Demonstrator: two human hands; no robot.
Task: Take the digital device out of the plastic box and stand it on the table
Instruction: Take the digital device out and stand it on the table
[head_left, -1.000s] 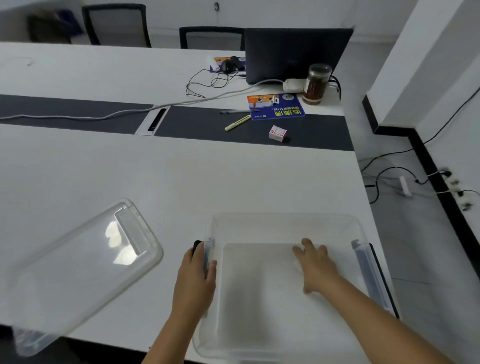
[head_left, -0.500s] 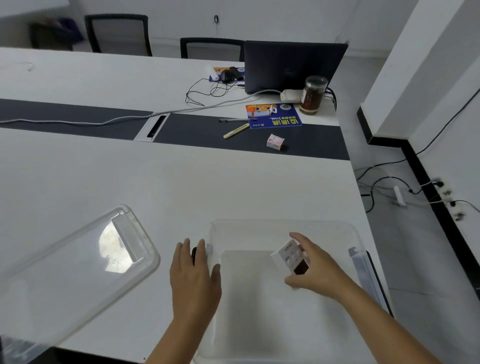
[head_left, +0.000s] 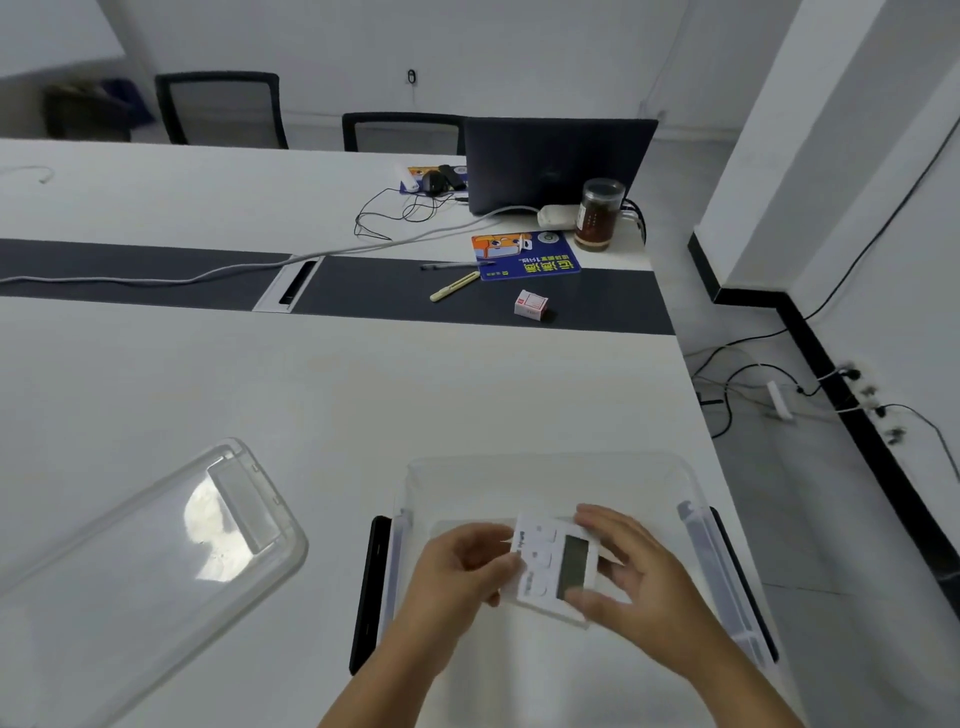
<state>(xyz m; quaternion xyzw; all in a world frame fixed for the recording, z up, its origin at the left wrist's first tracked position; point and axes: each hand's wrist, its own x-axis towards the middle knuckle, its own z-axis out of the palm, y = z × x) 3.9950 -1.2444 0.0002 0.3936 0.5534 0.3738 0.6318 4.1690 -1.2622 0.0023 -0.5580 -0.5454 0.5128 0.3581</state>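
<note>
The digital device (head_left: 555, 567), a small white unit with a grey screen and pale buttons, is held above the open plastic box (head_left: 545, 470), face up and lying nearly flat, not yet stood on anything. It is grasped on its right edge by the right hand (head_left: 636, 574), thumb below and fingers over the top, while its left edge is pinched by the left hand (head_left: 460, 569). A two-handed hold like this is probably used so the device can be turned and its back reached, perhaps for a fold-out stand, though no stand is seen.

The box sits at the near edge of the white table (head_left: 322, 395), its black side latches swung outward. Its clear lid (head_left: 140, 561) is laid aside to the left, well apart, so the opening is left free. Bare tabletop beyond the box appears the likeliest spot for standing the device upright.
</note>
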